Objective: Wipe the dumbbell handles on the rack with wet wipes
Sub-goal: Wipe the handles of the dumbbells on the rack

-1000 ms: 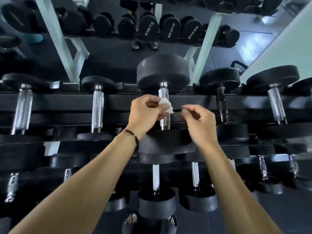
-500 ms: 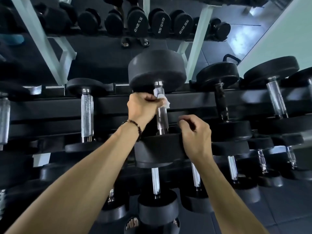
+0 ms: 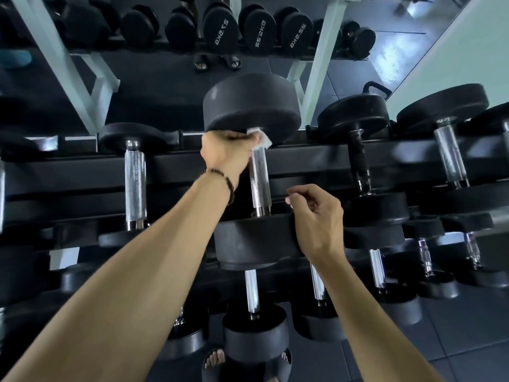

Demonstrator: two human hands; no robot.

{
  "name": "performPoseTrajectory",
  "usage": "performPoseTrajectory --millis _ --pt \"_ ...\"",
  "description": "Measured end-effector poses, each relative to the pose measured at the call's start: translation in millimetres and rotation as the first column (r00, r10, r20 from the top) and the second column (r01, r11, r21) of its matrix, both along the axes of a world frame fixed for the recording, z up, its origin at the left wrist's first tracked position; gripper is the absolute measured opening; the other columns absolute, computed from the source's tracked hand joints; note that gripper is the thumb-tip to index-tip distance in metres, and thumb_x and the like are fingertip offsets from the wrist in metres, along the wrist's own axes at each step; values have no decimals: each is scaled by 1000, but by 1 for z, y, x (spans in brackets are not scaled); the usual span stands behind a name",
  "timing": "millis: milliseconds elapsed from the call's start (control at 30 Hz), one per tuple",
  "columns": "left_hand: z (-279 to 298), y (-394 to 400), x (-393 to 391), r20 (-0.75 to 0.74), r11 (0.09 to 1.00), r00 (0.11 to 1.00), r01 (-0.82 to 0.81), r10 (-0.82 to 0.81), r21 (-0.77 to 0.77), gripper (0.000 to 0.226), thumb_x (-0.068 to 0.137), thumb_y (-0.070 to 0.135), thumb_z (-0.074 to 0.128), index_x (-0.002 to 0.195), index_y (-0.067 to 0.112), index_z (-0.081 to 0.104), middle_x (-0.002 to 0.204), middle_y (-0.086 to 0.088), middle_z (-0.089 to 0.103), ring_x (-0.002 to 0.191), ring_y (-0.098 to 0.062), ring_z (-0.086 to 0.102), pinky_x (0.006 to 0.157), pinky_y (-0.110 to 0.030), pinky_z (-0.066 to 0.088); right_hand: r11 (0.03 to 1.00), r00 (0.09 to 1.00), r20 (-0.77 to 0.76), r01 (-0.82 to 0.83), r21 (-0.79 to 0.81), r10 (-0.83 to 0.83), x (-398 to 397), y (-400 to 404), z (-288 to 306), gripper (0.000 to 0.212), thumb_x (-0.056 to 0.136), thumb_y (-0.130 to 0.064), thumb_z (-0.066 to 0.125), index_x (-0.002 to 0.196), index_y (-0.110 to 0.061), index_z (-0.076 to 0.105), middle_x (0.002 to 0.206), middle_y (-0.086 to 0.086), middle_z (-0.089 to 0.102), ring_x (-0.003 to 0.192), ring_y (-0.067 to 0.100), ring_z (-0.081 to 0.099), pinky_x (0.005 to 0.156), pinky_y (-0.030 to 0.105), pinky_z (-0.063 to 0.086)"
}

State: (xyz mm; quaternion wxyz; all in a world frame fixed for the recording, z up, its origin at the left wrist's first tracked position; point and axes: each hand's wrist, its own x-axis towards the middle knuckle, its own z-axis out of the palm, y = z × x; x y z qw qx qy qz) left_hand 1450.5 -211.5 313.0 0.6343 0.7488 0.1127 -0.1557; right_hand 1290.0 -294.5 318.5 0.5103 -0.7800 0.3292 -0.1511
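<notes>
Dumbbell handles sit in a row on the black rack (image 3: 316, 158), each a knurled chrome bar between two rubber heads. The one being worked is the centre handle (image 3: 260, 183), lying front-to-back across the rails w/ its far head up top and near head below.

Left hand (image 3: 224, 153) is curled round the top end of that bar, right under the far head, fingers closed on a white wet wipe (image 3: 260, 139); a crumpled corner pokes out on the right side. Right hand (image 3: 316, 216) hovers just beside the bar's lower end, over the near head, fingers loosely curled w/ thumb and index tips near each other; can't tell if they pinch anything.

Handling, as I judge it: the bar is rigid steel and the dumbbell looks heavy, so it shouldn't shift under a wipe stroke, no need to brace hard. Knurling is rough, likely to snag or shred a thin damp wipe, so wrap it fully and slide along the bar, twisting a bit. The wipe is soft, limp, light; grip it bunched in the palm. Heads look like matt rubber, prob. grippy.
</notes>
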Motion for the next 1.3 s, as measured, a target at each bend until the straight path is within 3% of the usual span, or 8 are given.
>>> performPoseTrajectory --millis 233,433,600,700,800,1000,1167,1300 --pt "-13 32 -42 -56 906 933 360 -357 222 29 66 34 91 62 17 67 56 5 62 50 -5 50 49 -17 41 999 1000 8 -13 -36 13 0 0 2 17 89 -9 59 91 -16 74 79 -11 70 76 5 63 62 10 47" --pt "1 19 -29 117 934 940 293 -320 202 28 63 26 91 57 19 65 55 9 64 58 -6 58 60 -20 51 998 999 8 -34 -61 34 -3 2 1 14 90 -16 59 93 -16 73 80 -10 70 77 1 63 67 12 47" --pt "-6 38 -40 -91 667 780 583 -619 463 31 60 39 93 61 19 69 61 7 64 59 -6 56 54 -15 39 994 1000 -2 -29 -107 29 -15 13 -6 22 90 -40 54 97 -25 69 96 -16 64 96 5 60 89 27 48" --pt "-5 36 -40 17 738 826 494 -564 460 31 60 40 92 64 18 71 65 8 66 63 -2 57 51 -7 38 995 1000 -13 -26 -100 25 -25 21 -11 57 82 -64 41 117 -25 62 114 -18 57 113 5 51 101 30 43" --pt "2 27 -37 148 866 896 346 -419 360 30 61 33 94 68 16 70 65 10 65 62 3 56 51 -1 38 994 1000 -22 -12 -111 10 -26 21 -14 69 80 -69 37 127 -23 58 125 -11 55 118 8 50 104 34 42" --pt "-7 39 -42 -74 650 773 576 -630 495 32 58 40 93 63 19 71 65 4 68 57 -4 57 52 -16 40 995 1000 -16 20 -99 -22 -24 23 -15 66 78 -68 38 123 -25 59 120 -14 57 114 10 53 102 38 44" --pt "-4 30 -31 160 928 933 279 -324 248 28 61 32 94 62 20 68 61 8 68 59 -3 62 64 -21 54 996 1000 -19 20 -91 -22 -23 22 -14 64 79 -69 38 122 -27 59 119 -16 57 114 10 54 102 41 45" --pt "-14 36 -35 68 913 934 326 -352 245 30 62 29 93 62 21 64 65 5 66 60 -5 58 61 -18 49 996 999 -22 21 -85 -23 -24 22 -16 64 78 -69 37 123 -28 58 121 -17 56 117 9 53 103 38 44"
